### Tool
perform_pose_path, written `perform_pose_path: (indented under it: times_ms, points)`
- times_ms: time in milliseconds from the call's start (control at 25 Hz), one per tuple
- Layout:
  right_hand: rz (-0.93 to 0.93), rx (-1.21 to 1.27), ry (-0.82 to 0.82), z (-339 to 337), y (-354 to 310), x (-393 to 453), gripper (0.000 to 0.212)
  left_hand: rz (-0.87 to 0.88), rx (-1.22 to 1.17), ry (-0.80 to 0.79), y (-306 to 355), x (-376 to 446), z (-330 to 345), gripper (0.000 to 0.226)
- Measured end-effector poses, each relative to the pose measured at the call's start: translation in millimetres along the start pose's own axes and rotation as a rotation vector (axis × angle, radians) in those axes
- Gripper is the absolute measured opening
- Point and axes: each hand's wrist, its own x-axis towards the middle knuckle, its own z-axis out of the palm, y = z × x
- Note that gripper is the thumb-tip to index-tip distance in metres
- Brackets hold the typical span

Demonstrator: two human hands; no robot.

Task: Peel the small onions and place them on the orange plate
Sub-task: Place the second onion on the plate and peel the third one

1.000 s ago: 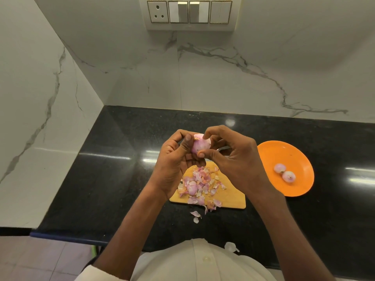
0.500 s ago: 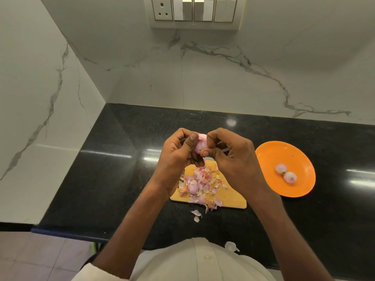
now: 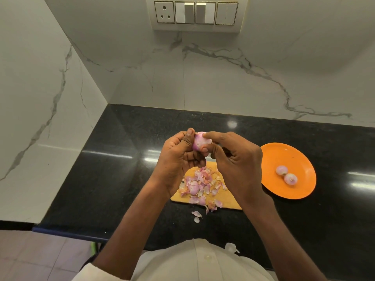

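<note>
Head view: glossy black bench (image 3: 121,179).
Left hand (image 3: 178,159), right hand (image 3: 233,159): both pinch one round pink onion (image 3: 199,141).
Orange plate (image 3: 300,159): round, two peeled onions (image 3: 286,174).

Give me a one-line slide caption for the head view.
Both hands, left hand and right hand, hold a small onion above the cutting board; two peeled onions sit on the orange plate.

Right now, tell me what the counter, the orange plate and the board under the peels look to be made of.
Counter: polished black stone, likely granite; fine speckle and sharp mirror-like light reflections.
Orange plate: probably plastic or melamine; uniform bright colour, smooth with a soft sheen, thin rim.
Board: apparently wood or bamboo; matte tan surface, though no grain is clear from here.
</note>
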Motion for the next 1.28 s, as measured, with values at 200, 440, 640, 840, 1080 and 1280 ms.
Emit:
perform_pose_path:
  times_ms: [200,440,640,840,1080,1280]
  points:
    - [0.060,0.094,-0.077,-2.6,1.1,5.2,0.022,-0.103,-0.001,0.026,-1.0,-1.1,-2.3,0.036]
    - [0.018,0.008,-0.315,-11.0,11.9,8.6,0.023,-0.235,0.023,0.019,-2.4,-4.9,-5.6,0.030]
    - [0.034,0.035,-0.285,-11.9,13.3,6.2,0.021,-0.286,0.047,0.022,-1.1,-1.1,-6.8,0.040]
    - [-0.003,0.013,-0.227,-6.3,7.5,7.8,0.027,-0.279,-0.010,-0.099,-2.2,-3.4,-4.8,0.051]
    - [0.070,0.041,-0.332,-10.4,4.1,10.7,0.026,-0.150,0.247,-0.095,-8.8,-2.4,-4.6,0.056]
    - [0.147,0.115,-0.454,-12.6,8.3,12.3,0.024,-0.105,0.352,-0.166,-11.3,-1.6,-7.2,0.058]
